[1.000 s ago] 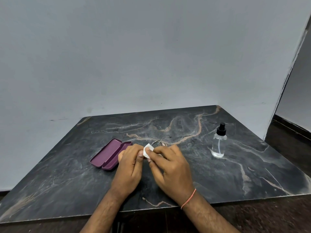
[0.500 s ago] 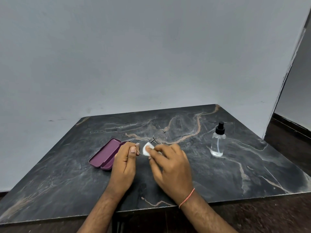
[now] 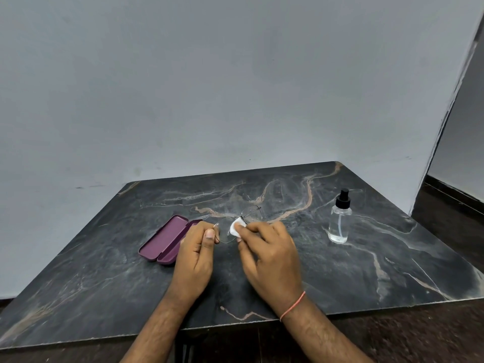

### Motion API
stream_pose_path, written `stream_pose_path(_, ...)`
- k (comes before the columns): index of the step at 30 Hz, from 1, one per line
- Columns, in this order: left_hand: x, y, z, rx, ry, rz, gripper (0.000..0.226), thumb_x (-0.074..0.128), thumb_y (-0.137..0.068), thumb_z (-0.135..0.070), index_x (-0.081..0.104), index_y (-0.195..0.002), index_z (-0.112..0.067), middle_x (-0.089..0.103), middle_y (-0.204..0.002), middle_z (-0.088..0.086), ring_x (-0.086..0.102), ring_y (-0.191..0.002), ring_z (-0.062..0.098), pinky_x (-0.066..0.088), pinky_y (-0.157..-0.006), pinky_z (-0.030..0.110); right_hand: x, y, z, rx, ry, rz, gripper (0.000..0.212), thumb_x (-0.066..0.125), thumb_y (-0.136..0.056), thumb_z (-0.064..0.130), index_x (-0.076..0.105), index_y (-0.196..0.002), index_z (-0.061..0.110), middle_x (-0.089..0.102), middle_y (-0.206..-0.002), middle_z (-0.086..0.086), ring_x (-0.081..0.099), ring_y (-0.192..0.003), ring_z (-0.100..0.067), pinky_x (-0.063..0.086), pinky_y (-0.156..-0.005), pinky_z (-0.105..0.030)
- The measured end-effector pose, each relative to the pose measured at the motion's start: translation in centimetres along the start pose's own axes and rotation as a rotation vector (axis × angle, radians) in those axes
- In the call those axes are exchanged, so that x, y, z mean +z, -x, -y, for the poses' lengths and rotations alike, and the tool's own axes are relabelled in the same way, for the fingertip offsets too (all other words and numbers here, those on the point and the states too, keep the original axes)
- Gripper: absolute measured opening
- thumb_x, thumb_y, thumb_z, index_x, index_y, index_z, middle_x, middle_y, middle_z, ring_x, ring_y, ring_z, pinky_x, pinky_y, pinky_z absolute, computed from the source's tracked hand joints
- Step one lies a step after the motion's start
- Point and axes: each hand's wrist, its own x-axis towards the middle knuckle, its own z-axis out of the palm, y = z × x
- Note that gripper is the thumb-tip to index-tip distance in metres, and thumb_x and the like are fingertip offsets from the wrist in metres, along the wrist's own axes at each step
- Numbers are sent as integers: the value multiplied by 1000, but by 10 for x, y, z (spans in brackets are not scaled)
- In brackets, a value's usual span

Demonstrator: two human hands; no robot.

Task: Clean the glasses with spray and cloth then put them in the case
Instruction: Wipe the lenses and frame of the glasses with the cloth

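While left fingers (image 3: pixel 209 235) pinch the glasses (image 3: pixel 237 225), right fingers (image 3: pixel 242 229) have slid the pinched cloth (image 3: pixel 235 229) rightward.

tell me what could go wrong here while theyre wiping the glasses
The glasses are thin wire, pinched at one rim by the left hand; pressing the white cloth with the right hand could bend them. The open case lies just beside the left hand and could be knocked.

- The open maroon hard-shell case (image 3: pixel 167 241) lay just left of the hands.
- The clear black-capped spray bottle (image 3: pixel 339 221) stood well right, bare dark marble table (image 3: pixel 392 271) between.
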Motion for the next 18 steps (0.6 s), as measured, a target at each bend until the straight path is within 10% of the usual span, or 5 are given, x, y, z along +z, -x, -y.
stream_pose_path(18, 0, 4, -1, 100, -209, 98, 28, 40, -114, -37, 65, -101, -32, 64, -93, -10, 63, -90, 18, 50, -82, 60, -2, 2, 7, -108, -87, 26, 30, 75, -96, 20, 79, -126, 24, 72, -109, 11, 57, -88, -18, 55, -73, -34)
